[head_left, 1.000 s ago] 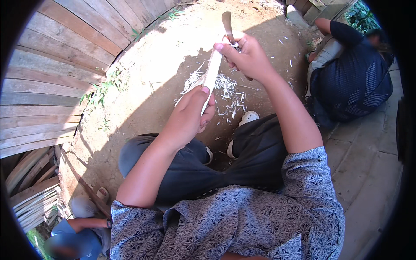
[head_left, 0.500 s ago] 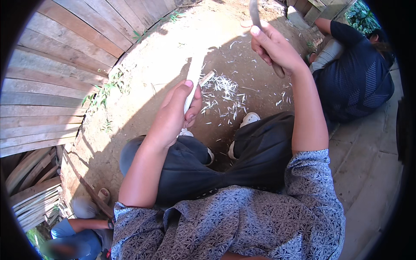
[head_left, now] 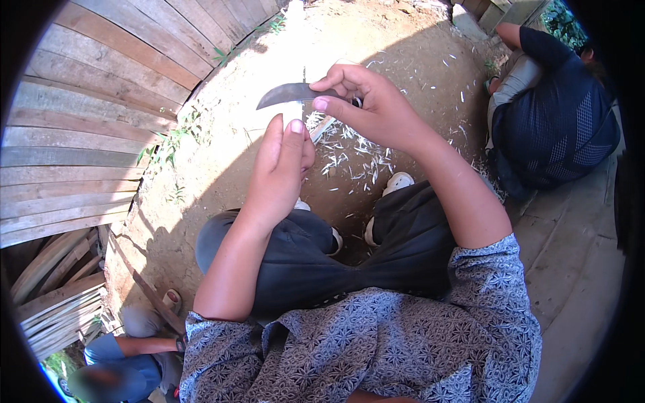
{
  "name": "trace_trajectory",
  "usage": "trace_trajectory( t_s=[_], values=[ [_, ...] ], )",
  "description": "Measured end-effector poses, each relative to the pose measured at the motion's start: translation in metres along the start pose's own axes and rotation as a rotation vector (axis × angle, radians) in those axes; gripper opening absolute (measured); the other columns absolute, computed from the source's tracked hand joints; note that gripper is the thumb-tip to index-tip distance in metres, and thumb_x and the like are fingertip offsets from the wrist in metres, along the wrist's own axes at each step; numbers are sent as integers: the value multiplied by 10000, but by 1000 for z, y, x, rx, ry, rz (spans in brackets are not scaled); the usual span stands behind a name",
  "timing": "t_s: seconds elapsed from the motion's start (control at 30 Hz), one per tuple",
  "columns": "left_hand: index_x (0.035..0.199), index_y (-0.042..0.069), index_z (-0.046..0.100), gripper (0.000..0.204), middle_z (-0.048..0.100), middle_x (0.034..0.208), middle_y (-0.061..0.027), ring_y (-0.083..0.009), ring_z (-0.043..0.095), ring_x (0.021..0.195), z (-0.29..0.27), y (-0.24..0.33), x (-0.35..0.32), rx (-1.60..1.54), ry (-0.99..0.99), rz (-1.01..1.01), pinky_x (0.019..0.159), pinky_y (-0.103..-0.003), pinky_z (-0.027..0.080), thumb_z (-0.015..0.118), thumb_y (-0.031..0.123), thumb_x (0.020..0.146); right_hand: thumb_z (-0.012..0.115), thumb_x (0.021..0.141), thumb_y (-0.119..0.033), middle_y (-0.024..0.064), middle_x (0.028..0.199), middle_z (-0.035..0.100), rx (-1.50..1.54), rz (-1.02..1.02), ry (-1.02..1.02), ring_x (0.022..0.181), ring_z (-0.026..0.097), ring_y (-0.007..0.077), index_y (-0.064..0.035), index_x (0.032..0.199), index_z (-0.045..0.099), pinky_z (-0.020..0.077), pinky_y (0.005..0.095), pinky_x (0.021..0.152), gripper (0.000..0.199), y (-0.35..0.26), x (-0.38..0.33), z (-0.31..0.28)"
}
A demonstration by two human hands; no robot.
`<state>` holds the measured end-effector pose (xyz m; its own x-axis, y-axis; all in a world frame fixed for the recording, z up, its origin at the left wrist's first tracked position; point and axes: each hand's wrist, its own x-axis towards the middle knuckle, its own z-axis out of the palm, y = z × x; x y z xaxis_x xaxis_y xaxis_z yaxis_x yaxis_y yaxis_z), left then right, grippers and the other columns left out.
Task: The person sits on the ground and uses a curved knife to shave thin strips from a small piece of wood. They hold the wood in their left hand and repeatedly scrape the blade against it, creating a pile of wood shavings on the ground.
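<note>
Right hand [head_left: 376, 107] clamped on knife [head_left: 289, 94] handle, curved blade pointing to 9 o'clock. Left hand [head_left: 279, 168] closed round pale stick [head_left: 293, 114], stick tip poking out at 12 o'clock, just under blade. Judgement: keep left thumb below blade, cut away from body, take thin slices. Shavings [head_left: 353, 158] lie on dirt at 3 o'clock of left hand, above knees.

Your left hand [head_left: 282, 168] sits just below the knife [head_left: 289, 94]; your right hand [head_left: 373, 107] is beside it, shavings [head_left: 356, 154] on the ground [head_left: 222, 168] beneath.
</note>
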<state>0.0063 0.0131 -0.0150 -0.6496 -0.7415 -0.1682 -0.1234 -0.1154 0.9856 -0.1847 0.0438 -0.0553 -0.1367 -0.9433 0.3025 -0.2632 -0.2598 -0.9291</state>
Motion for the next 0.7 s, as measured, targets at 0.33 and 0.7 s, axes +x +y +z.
trace_trajectory(
  t_s=[0.33, 0.7],
  values=[
    [948, 110, 437, 264, 335, 634, 53, -41, 263, 545, 3, 2, -3, 77, 14, 40, 482, -222, 221, 354, 311, 1097, 771, 880, -257, 55, 883, 728, -117, -148, 223, 805, 641, 109, -77, 1069, 730, 495, 275, 743, 264, 17, 7, 0],
    [955, 105, 458, 270, 327, 628, 58, -41, 254, 531, 1, 11, 3, -25, 3, -5, 479, -225, 222, 356, 312, 1094, 763, 884, -221, 62, 906, 729, -127, -156, 440, 794, 651, 87, -18, 1034, 684, 502, 264, 675, 265, 46, 19, -1]
  ],
)
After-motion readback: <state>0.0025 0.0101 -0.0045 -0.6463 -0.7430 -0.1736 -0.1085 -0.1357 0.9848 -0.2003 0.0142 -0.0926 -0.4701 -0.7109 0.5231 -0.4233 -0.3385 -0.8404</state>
